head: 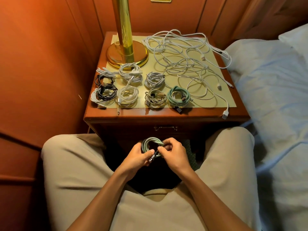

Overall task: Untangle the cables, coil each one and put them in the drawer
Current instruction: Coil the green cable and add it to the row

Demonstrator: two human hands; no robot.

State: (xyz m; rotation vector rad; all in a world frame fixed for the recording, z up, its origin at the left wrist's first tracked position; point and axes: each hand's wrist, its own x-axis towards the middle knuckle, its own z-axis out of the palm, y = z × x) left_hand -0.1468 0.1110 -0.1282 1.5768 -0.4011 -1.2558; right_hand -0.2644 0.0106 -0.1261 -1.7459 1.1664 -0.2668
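A person sits by a small brown wooden night table (166, 116). Both hands hold a coiled pale green cable (150, 144) low between the knees. The left hand (139, 157) pinches its plug end. The right hand (174, 153) grips the loops. Tangled loose white cables (185, 64) lie on the table top, beside neat coils.

Warm dim light, wide-angle edge distortion

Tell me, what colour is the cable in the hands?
Pale green cable coil, with a dark plug end, seen in the head view.
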